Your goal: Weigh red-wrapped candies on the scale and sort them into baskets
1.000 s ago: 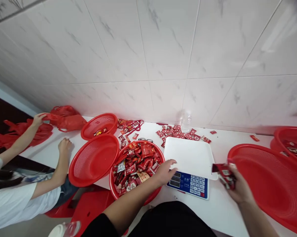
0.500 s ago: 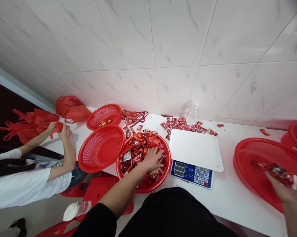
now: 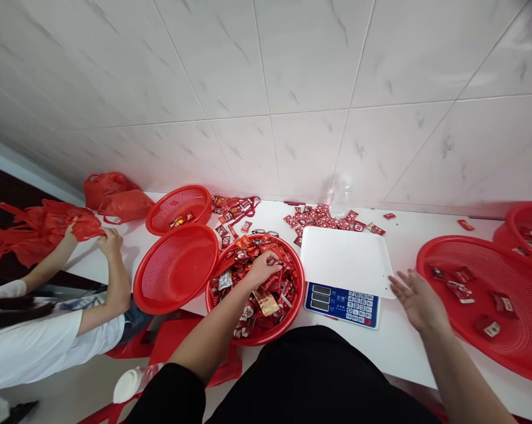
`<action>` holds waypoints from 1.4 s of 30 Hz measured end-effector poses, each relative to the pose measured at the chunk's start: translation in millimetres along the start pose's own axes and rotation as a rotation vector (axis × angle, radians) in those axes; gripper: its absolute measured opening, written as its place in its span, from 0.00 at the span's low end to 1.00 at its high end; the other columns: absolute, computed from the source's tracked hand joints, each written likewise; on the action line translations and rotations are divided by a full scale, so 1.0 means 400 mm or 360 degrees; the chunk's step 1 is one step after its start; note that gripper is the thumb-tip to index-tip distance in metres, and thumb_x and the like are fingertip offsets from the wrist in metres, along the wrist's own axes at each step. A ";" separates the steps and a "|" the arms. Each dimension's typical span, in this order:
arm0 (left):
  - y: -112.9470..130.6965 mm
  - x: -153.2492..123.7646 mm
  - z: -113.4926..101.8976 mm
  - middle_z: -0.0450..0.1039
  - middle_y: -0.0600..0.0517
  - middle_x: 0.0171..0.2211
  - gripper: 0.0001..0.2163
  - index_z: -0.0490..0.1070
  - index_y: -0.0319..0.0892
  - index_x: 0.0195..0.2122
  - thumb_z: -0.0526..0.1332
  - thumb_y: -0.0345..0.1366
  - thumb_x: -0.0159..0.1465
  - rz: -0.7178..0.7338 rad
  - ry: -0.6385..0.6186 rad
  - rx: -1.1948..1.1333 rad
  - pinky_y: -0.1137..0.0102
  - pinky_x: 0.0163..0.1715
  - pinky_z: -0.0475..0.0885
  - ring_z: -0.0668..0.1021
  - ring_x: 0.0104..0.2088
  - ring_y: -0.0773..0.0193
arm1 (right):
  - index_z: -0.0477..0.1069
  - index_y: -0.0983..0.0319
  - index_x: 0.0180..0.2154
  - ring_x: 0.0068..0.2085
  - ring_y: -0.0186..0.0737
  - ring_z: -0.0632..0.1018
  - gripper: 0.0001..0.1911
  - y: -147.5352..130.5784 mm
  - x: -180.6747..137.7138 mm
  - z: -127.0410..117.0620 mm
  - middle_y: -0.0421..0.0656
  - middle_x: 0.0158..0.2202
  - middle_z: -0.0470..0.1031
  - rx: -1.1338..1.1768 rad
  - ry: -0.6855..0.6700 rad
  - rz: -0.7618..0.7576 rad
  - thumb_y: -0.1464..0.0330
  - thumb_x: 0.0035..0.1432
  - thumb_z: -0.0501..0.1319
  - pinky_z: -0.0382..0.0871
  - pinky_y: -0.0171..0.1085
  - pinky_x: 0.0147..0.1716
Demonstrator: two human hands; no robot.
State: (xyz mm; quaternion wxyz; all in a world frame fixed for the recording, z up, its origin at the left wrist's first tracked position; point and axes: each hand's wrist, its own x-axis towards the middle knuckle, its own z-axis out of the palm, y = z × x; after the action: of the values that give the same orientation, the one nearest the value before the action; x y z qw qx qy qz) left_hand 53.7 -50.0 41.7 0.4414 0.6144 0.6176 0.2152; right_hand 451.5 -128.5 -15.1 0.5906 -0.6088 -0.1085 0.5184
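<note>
Left hand (image 3: 262,268) closes on packets (image 3: 266,277) in the centre basket (image 3: 292,312). Right hand (image 3: 418,297) hangs open and empty over the table (image 3: 402,347), between the scale (image 3: 343,303) and the right basket (image 3: 433,256). Packets look light, crinkly, slippery; best pinched by the edges. Half a second ago the right hand was over the right basket, holding packets; several now lie there.
</note>
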 end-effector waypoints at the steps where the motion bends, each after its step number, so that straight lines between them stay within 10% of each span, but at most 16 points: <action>1: 0.016 -0.002 -0.001 0.71 0.52 0.36 0.12 0.68 0.41 0.40 0.63 0.34 0.54 -0.0029 -0.0050 -0.0198 0.70 0.38 0.67 0.73 0.36 0.64 | 0.65 0.53 0.47 0.45 0.42 0.77 0.24 0.011 -0.026 0.035 0.43 0.49 0.71 -0.0002 -0.0077 0.0071 0.57 0.47 0.65 0.74 0.39 0.40; 9: 0.154 -0.032 0.107 0.67 0.49 0.45 0.25 0.65 0.44 0.52 0.63 0.26 0.51 0.0097 -0.0496 -0.0853 0.70 0.40 0.67 0.72 0.40 0.67 | 0.69 0.58 0.48 0.40 0.42 0.76 0.24 0.033 -0.221 0.251 0.47 0.44 0.74 -0.0429 -0.0933 0.0281 0.53 0.53 0.59 0.70 0.39 0.38; 24: 0.193 -0.082 0.161 0.69 0.54 0.29 0.21 0.64 0.41 0.50 0.63 0.39 0.56 0.0135 -0.0779 -0.0759 0.70 0.32 0.69 0.74 0.28 0.68 | 0.72 0.61 0.37 0.24 0.30 0.64 0.17 0.005 -0.230 0.288 0.37 0.23 0.67 -0.0522 -0.0982 -0.0225 0.55 0.52 0.61 0.58 0.32 0.25; 31: 0.101 -0.038 0.092 0.72 0.49 0.39 0.12 0.67 0.42 0.46 0.52 0.37 0.63 0.0305 -0.0280 0.0190 0.65 0.43 0.68 0.74 0.40 0.61 | 0.72 0.60 0.38 0.25 0.32 0.69 0.17 0.035 -0.150 0.246 0.39 0.28 0.71 -0.0515 -0.0563 -0.0063 0.55 0.50 0.62 0.62 0.32 0.24; 36: 0.014 -0.044 0.083 0.59 0.47 0.58 0.27 0.60 0.47 0.56 0.63 0.42 0.55 0.0431 -0.0569 0.1085 0.57 0.55 0.58 0.61 0.58 0.49 | 0.63 0.55 0.52 0.36 0.39 0.76 0.29 0.049 -0.125 0.223 0.43 0.41 0.76 -0.0349 -0.0392 0.0190 0.59 0.47 0.65 0.70 0.35 0.32; 42: -0.024 -0.043 0.154 0.63 0.45 0.53 0.21 0.64 0.46 0.52 0.58 0.29 0.57 0.0523 -0.0349 0.1349 0.58 0.52 0.59 0.63 0.53 0.51 | 0.62 0.57 0.53 0.35 0.38 0.76 0.29 0.068 -0.156 0.236 0.45 0.42 0.76 -0.0492 -0.0566 0.0203 0.58 0.50 0.63 0.71 0.35 0.32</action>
State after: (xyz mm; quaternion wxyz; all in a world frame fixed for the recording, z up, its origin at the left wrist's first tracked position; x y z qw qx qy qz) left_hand 95.8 -84.8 6.8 0.1742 0.8493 0.4953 -0.0553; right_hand 339.3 -125.2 15.7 0.4280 -0.5968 -0.2504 0.6308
